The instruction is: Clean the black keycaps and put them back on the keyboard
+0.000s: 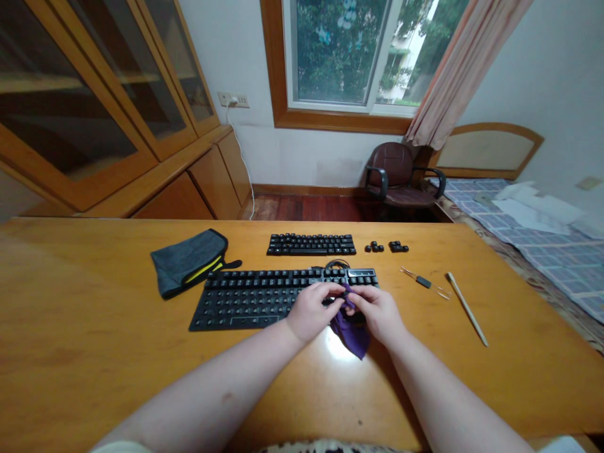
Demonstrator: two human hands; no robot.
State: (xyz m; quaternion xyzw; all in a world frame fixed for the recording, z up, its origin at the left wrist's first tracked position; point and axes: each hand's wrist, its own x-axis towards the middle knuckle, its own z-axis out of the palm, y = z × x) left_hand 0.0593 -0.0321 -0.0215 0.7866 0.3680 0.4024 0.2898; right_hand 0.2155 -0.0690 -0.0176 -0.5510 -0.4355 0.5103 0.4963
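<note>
A black keyboard (250,299) with its keycaps removed lies on the wooden desk (94,327) in front of me. My left hand (312,309) and my right hand (375,309) meet over its right end. Both are closed around a purple cloth (352,333), which hangs down from my right hand over the keyboard's front edge. My left fingers pinch something small and dark against the cloth; I cannot make out what it is. Rows of loose black keycaps (311,244) lie beyond the keyboard, with two small keycap clusters (387,246) to their right.
A grey pouch with a yellow zip (189,261) lies left of the keyboard. A wire keycap puller (425,282) and a thin wooden stick (467,308) lie to the right. A brown armchair (401,176), a bed (542,245) and wooden cabinets (117,126) stand beyond the desk.
</note>
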